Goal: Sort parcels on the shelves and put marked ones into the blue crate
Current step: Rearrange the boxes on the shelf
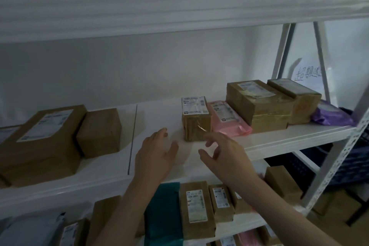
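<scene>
White metal shelf (pixel 279 140) carries everything. Left of the small taped box (pixel 196 121) lie a large brown parcel (pixel 40 144) and a plain brown box (pixel 99 131), well apart from it. On the small box's right a pink mailer (pixel 227 118) touches it, then two bigger cartons (pixel 259 104). The small box stands label-up, long axis running toward the wall. Both hands hover before it, holding nothing: left hand (pixel 154 153) with fingers spread, right hand (pixel 225 152) with fingers loosely bent.

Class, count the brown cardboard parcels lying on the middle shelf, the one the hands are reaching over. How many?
5: a large labelled box far left, a plain box beside it, a small labelled box before the hands, and two taped boxes at right. More may hide off-frame left.
</scene>
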